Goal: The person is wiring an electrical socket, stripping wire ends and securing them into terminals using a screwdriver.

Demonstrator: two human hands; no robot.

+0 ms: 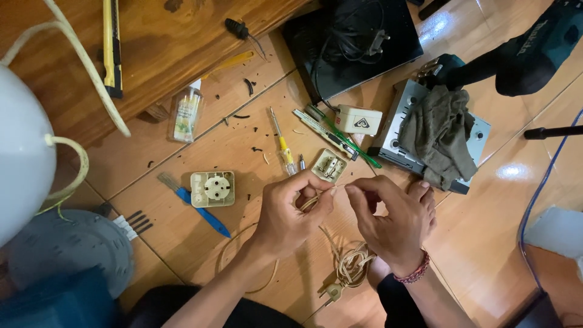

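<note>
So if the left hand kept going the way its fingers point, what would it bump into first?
Probably the right hand: the left hand points its fingertips across the thin cream cord toward it, nearly touching already.

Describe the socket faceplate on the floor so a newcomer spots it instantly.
Start at the left hand and look to its left on the wooden floor. The socket faceplate lies flat beside a blue-handled brush. It is the only cream square with a round recessed face.
</note>
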